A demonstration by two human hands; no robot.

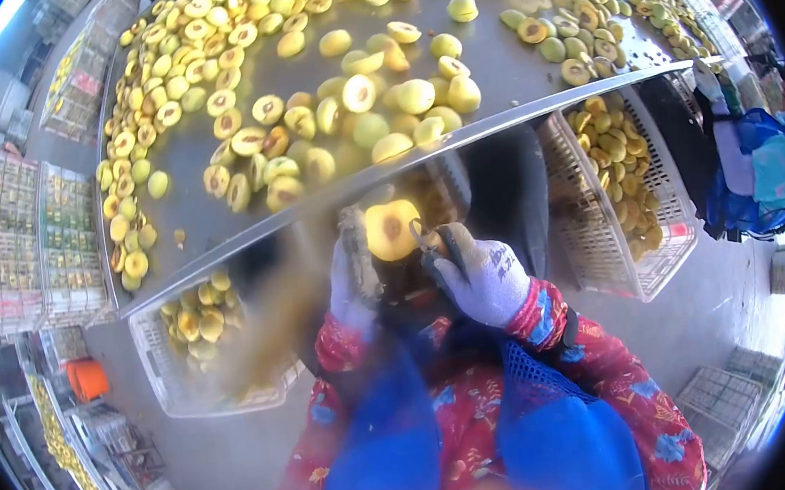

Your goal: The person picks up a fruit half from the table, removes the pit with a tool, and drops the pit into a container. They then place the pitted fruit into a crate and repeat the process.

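Note:
My left hand (352, 268), in a light glove with a dirty grey palm, is closed on a yellow halved fruit (392, 230) whose cut face with a brown centre shows. My right hand (480, 272), in a white glove with writing on its back, is closed round a small tool (429, 240) with a short curved metal tip. The tip is at the right side of the fruit. Both hands are below the near edge of a metal table (249, 228), which bears many halved yellow-green fruits (359, 93).
A white crate of fruit halves (646, 273) stands at the right, another crate (175, 395) at the lower left. Stacked crates (10, 244) are at the far left. Blue and purple cloth items (753, 163) hang beyond the table's right end.

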